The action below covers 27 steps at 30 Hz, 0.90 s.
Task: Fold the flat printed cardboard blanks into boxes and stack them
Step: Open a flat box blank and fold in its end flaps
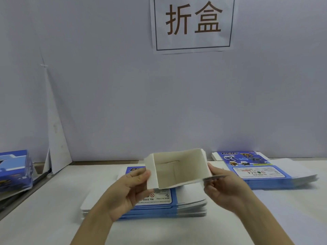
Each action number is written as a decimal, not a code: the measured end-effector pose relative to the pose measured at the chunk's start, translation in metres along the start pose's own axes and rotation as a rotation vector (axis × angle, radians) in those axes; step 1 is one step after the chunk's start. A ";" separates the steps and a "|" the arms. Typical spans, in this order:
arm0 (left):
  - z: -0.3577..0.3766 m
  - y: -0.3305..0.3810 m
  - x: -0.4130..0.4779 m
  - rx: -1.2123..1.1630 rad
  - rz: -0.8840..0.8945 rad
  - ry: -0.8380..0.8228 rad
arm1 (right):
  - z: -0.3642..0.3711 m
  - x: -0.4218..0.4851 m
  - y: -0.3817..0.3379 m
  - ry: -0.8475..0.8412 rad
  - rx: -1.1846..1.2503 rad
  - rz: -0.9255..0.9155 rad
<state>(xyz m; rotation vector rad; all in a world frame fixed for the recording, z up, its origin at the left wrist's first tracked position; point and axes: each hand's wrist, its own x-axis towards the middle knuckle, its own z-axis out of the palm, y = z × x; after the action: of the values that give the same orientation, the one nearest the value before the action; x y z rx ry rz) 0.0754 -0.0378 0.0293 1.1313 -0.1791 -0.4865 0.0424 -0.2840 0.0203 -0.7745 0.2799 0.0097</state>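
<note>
I hold a half-formed cardboard box [178, 169] above the table, its open end facing me and its white inside showing. My left hand [131, 187] pinches the box's left flap. My right hand [224, 185] grips the right wall and a blue printed flap. Under the box lies a stack of flat blue-and-white printed blanks [159, 204]. A second stack of flat blanks [261, 172] lies at the right. Folded blue boxes [15, 170] are piled at the far left.
The white table [53, 209] meets a pale wall close behind the stacks. A paper sign with two large characters [192, 23] hangs on the wall. A dark gap runs along the table's left edge, beside a leaning white sheet [56, 138].
</note>
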 end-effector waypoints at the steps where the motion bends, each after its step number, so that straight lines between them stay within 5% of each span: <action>1: 0.004 -0.002 0.001 -0.018 -0.004 -0.012 | 0.000 -0.002 -0.002 0.027 0.004 -0.027; 5: 0.011 0.003 0.004 -0.032 0.202 0.099 | 0.008 -0.013 -0.015 0.044 0.054 -0.210; 9: 0.027 0.000 -0.003 0.171 0.302 0.077 | 0.022 -0.029 -0.011 -0.132 -0.234 -0.198; 13: 0.032 0.000 -0.011 0.834 0.408 0.043 | 0.025 -0.036 -0.012 -0.109 -0.356 -0.338; 18: 0.010 0.007 -0.011 1.507 0.790 0.197 | 0.008 -0.038 -0.034 -0.016 -0.499 -0.473; 23: 0.007 0.000 -0.008 1.565 0.909 0.103 | 0.007 -0.042 -0.042 -0.228 -0.434 -0.520; 27: 0.015 0.003 -0.014 1.380 1.074 0.013 | 0.007 -0.037 -0.041 -0.183 -0.213 -0.443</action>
<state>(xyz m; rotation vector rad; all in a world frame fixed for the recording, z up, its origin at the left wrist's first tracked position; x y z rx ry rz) 0.0583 -0.0432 0.0402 2.0983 -1.1543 0.7681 0.0127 -0.3050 0.0633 -1.0280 -0.0726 -0.3098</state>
